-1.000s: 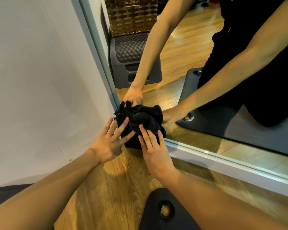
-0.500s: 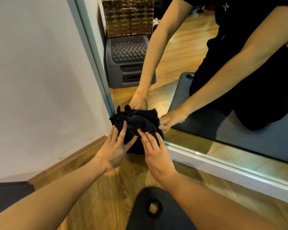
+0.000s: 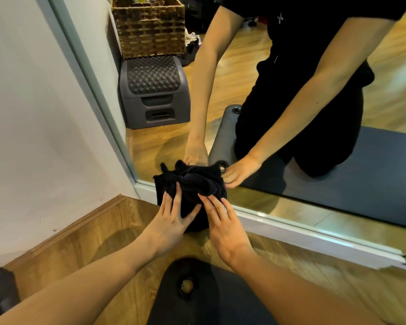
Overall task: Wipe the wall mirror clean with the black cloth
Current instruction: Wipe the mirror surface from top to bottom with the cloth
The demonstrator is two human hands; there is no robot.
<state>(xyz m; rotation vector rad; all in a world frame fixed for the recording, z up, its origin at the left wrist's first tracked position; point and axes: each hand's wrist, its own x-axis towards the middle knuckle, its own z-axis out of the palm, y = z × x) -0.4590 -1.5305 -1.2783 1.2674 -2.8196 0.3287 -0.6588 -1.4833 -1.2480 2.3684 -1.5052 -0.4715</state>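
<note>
At the wall mirror (image 3: 279, 109) corner, black cloth (image 3: 192, 186) (bunched) under 2 flat, straight-fingered hands: left hand (image 3: 171, 221), right hand (image 3: 223, 228).

No words, numbers or brand names can be read anywhere. The only sign is a small white cross-shaped mark (image 3: 280, 18) on the chest of the black shirt (image 3: 314, 38), seen reflected in the wall mirror (image 3: 373, 109); whether it is a logo or a letter cannot be told.
</note>
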